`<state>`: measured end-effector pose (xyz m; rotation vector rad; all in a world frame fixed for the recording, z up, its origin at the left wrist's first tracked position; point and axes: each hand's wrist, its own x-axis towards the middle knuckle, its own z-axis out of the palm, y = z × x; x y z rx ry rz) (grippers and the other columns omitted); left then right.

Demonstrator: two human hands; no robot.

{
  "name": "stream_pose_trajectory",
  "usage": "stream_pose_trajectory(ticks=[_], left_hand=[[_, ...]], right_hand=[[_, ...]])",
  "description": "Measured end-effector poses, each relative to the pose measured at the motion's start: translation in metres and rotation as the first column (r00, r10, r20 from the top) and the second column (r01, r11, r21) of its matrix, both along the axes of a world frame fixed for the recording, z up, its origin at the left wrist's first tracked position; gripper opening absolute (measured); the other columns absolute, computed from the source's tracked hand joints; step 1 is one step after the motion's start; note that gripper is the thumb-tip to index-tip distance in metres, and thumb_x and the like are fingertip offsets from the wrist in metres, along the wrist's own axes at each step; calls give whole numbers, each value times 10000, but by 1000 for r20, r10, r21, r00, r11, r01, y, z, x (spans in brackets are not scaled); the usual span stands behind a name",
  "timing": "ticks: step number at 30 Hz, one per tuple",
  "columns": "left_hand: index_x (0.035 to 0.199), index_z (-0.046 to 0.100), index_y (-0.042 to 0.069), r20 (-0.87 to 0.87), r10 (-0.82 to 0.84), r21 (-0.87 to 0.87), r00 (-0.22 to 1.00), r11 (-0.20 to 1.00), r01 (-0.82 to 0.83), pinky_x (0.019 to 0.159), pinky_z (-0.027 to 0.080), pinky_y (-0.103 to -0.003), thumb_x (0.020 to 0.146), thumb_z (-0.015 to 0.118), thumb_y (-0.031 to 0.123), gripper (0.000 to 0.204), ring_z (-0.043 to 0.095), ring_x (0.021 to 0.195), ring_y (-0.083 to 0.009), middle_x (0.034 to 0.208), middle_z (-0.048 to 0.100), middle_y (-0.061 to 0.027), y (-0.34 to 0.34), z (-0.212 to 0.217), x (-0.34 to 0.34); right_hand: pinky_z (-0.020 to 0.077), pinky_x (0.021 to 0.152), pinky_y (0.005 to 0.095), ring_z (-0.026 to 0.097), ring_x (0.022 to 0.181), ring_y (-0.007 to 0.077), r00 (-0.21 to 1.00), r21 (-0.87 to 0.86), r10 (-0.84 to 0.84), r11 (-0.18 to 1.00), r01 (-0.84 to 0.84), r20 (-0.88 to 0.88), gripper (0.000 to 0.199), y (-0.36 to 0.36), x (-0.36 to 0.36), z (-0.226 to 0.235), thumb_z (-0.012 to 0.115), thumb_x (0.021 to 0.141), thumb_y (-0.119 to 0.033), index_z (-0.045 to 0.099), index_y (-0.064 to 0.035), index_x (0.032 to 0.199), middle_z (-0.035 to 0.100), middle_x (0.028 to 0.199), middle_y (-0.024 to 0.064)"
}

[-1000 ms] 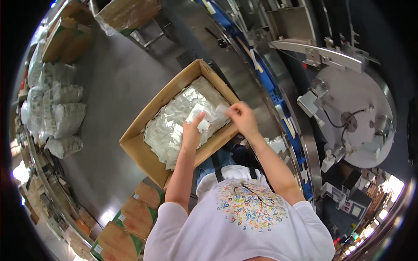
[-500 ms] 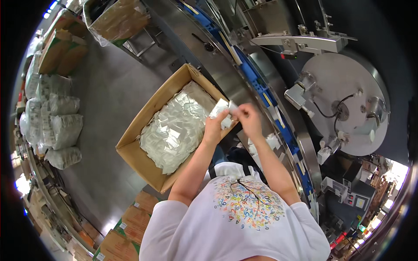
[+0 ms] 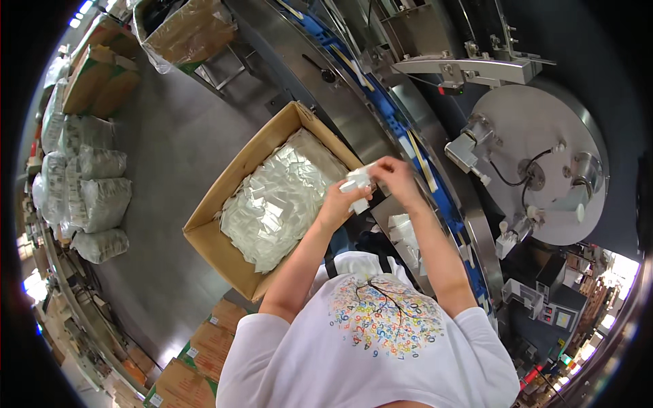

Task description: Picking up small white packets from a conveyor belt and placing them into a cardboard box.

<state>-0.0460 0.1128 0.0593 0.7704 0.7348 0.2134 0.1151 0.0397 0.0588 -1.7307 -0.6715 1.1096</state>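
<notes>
My left hand is closed around a bunch of small flat white packets, held over the right edge of an open cardboard box. My right hand meets the bunch from the right, fingertips pinched on one small white packet at its upper end. Inside the box lies a deep heap of the same shiny white packets. Beneath my right forearm, more white packets rest on a metal surface beside the conveyor.
A conveyor with blue carriers runs diagonally along my right. Beyond it stands a machine with a round metal disc. Plastic-wrapped bundles are stacked at far left. Cartons stand at lower left, and another lined carton sits up top.
My right hand has shifted slightly up while staying at the packets. The bunch in my left hand is tilted differently. More of the packets under my right forearm are uncovered.
</notes>
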Motion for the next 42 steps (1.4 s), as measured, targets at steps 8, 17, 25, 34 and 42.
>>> stream_pose_trajectory(ticks=[8,17,25,34,42], left_hand=[[995,551,10,24,-34,-177,999,983,37,633,475,-269,782,653,92,251,592,763,-116,940,625,-64,-5,3,9],[1055,528,2,88,-283,-57,955,956,289,723,454,-254,777,653,95,319,583,829,-126,995,625,-81,-19,-5,21],[1148,485,23,153,-91,-290,984,948,133,725,526,-356,813,603,57,357,579,849,-168,999,571,-74,-29,-11,25],[1129,493,-16,150,113,-201,982,976,-82,738,537,-353,849,572,79,307,582,866,-187,973,582,-87,-24,-21,23],[1116,506,-14,79,186,-213,979,963,-166,730,527,-359,885,520,127,272,579,922,-207,1031,584,-99,-27,-21,29]], right_hand=[[386,452,199,511,534,72,644,-53,-624,735,676,-444,165,-12,60,-29,641,812,-231,567,-92,862,560,677,-1],[441,618,231,551,644,94,976,-4,-210,978,211,51,214,-55,-14,-2,668,774,-184,628,7,863,601,703,25],[392,506,190,507,555,64,735,0,-552,799,601,-393,203,-26,62,-32,635,805,-193,611,-25,916,586,684,-4],[464,624,250,589,644,128,963,109,-230,963,245,-138,266,-55,-32,2,628,793,-138,579,24,998,642,799,57],[444,589,248,574,597,135,831,98,-393,917,387,393,118,-18,34,-11,614,788,-122,629,-6,804,626,677,69]])
